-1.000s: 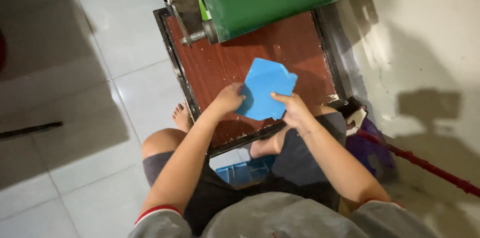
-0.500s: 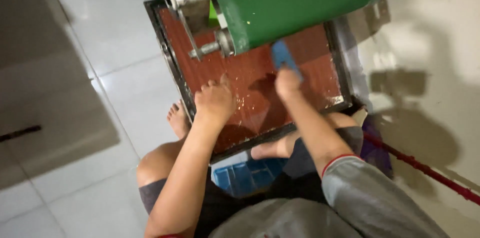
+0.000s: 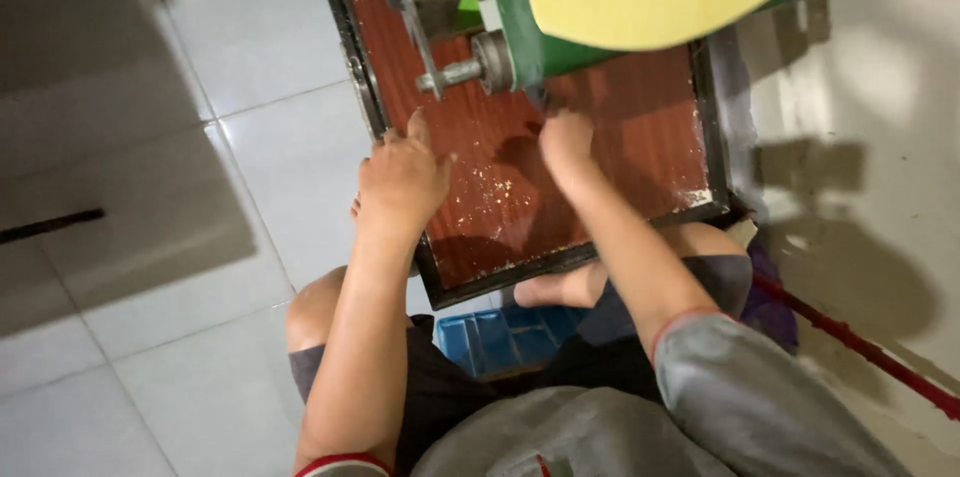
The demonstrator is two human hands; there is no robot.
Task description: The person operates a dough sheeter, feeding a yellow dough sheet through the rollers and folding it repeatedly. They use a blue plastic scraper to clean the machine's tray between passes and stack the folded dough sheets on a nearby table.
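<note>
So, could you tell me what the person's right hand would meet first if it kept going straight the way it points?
The right hand points up the reddish-brown wooden tray toward the green metal machine body; it would likely meet that first, though depth is unclear.

I see a tray [image 3: 640, 152] on the floor [image 3: 200, 237] ahead of the knees, with a machine [image 3: 560, 7] standing over its far end. My left hand [image 3: 402, 180] rests flat on the tray's left part. My right hand [image 3: 565, 137] lies to its right, reaching under the machine. A crate [image 3: 505, 337] sits below the tray's near edge, between the legs.
</note>
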